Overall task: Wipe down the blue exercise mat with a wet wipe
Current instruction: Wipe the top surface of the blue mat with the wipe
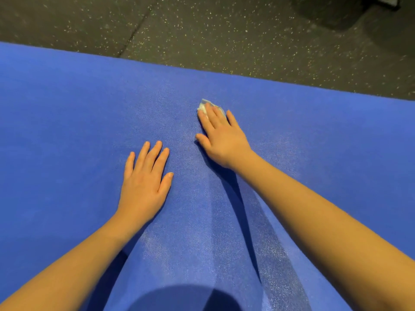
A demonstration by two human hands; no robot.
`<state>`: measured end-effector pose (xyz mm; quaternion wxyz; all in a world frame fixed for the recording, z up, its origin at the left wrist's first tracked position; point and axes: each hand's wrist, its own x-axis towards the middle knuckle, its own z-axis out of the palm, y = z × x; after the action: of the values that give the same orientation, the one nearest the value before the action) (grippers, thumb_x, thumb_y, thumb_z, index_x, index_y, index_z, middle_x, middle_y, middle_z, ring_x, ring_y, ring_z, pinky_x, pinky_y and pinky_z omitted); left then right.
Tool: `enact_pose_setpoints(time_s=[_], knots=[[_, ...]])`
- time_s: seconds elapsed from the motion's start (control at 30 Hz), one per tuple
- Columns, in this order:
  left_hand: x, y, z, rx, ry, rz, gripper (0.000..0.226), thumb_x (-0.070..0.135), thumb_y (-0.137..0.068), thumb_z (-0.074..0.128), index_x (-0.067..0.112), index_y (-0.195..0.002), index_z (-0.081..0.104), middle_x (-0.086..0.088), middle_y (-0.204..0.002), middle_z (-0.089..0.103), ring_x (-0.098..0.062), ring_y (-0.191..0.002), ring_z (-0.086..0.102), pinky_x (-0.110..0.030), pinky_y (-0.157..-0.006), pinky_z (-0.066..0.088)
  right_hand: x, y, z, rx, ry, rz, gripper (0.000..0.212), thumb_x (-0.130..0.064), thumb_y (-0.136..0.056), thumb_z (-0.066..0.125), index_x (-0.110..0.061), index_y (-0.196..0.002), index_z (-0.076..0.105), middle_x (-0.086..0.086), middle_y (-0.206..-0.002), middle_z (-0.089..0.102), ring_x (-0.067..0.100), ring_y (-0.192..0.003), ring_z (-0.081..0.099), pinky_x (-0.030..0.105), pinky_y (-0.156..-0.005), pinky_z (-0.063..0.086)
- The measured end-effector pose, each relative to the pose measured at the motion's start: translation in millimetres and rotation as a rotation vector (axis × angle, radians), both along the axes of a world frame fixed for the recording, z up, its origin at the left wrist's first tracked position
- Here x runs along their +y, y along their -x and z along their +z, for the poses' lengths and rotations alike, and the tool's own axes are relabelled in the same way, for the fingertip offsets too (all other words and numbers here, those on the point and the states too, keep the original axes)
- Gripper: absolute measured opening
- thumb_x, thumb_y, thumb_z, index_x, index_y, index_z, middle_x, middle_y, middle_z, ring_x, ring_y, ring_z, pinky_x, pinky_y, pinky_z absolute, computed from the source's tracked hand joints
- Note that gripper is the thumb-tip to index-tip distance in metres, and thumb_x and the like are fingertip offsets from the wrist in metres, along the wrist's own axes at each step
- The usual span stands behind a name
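Now, 1 blue textured foam exercise mat fills the view, 2 bare hands on it. The right hand, fingers straight, presses 1 crumpled white wet wipe flat approx. 12 o'clock of centre, hiding most of it. The left hand lies flat, fingers spread, at 8 o'clock. Beyond, at 12: speckled dark rubber floor.

I read this as a gym or fitness room; the floor is dark rubber flecked with pale specks, a seam running between its tiles; a blue exercise mat lies spread over it; a dark blurred shape sits far right.
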<state>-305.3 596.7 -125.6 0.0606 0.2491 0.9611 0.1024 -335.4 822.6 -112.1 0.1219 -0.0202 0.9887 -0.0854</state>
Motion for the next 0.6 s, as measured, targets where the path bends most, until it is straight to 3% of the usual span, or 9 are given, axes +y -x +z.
enact_pose_setpoints(time_s=[0.07,0.17,0.23,0.33,0.4,0.53,0.6], knots=[[-5.0,-6.2,3.3,-0.03,-0.037,0.014,0.06,0.042,-0.095,0.026,0.008,-0.143,0.041,-0.006,-0.154,0.033,-0.023,-0.145,0.018,-0.046,-0.117,0.008,-19.6,-13.1,-1.7,0.01,0.075,-0.025,0.07,-0.047,-0.1,0.031,-0.012,-0.154,0.004,0.007,-0.162,-0.006,0.026,-0.148,-0.005,0.042,-0.12,0.0],[-26.3,-34.7,7.0,-0.036,-0.016,0.057,0.061,0.043,-0.096,0.025,0.009,-0.145,0.037,-0.004,-0.156,0.029,-0.019,-0.146,0.014,-0.041,-0.117,0.0,-28.4,-41.6,-3.3,-0.013,0.071,0.249,0.074,-0.055,-0.093,0.016,-0.014,-0.154,0.007,0.006,-0.162,0.0,0.025,-0.149,-0.001,0.042,-0.12,0.0],[-40.0,-52.7,5.3,-0.055,0.012,0.069,0.062,0.044,-0.096,0.024,0.009,-0.146,0.036,-0.003,-0.157,0.026,-0.019,-0.147,0.012,-0.041,-0.117,-0.001,-12.8,-39.9,-1.2,0.011,0.021,0.306,0.075,-0.056,-0.09,0.009,-0.017,-0.154,0.006,0.003,-0.162,0.002,0.022,-0.149,0.002,0.04,-0.118,-0.001],[-45.2,-58.6,1.0,-0.055,0.057,0.056,0.062,0.043,-0.096,0.025,0.009,-0.147,0.035,-0.003,-0.157,0.026,-0.021,-0.147,0.014,-0.044,-0.118,0.003,-5.1,-38.7,-2.5,-0.012,0.016,0.05,0.067,-0.049,-0.1,0.024,-0.017,-0.155,0.001,0.002,-0.162,-0.006,0.021,-0.149,-0.004,0.04,-0.12,-0.004],[-43.1,-57.6,1.9,-0.051,0.069,0.06,0.062,0.043,-0.096,0.025,0.009,-0.147,0.034,-0.003,-0.157,0.026,-0.021,-0.147,0.015,-0.046,-0.117,0.007,-22.5,-50.4,-3.0,0.009,0.063,-0.028,0.071,-0.051,-0.098,0.021,-0.013,-0.154,0.002,0.006,-0.162,-0.006,0.025,-0.148,-0.006,0.041,-0.12,-0.003],[-43.6,-58.8,2.1,-0.053,0.092,0.056,0.063,0.044,-0.096,0.025,0.01,-0.148,0.034,-0.003,-0.158,0.025,-0.021,-0.147,0.014,-0.047,-0.117,0.009,-40.2,-87.5,-4.7,-0.043,0.12,0.307,0.078,-0.056,-0.088,0.011,-0.015,-0.154,0.009,0.006,-0.162,0.002,0.025,-0.149,0.001,0.039,-0.118,-0.004],[-43.7,-58.1,2.9,-0.057,0.087,0.058,0.063,0.044,-0.096,0.024,0.01,-0.148,0.034,-0.003,-0.158,0.025,-0.02,-0.147,0.013,-0.047,-0.118,0.008,-25.3,-85.7,0.6,-0.031,0.087,0.332,0.075,-0.055,-0.088,0.009,-0.018,-0.154,0.01,0.004,-0.162,0.006,0.023,-0.149,0.004,0.038,-0.117,-0.006]])
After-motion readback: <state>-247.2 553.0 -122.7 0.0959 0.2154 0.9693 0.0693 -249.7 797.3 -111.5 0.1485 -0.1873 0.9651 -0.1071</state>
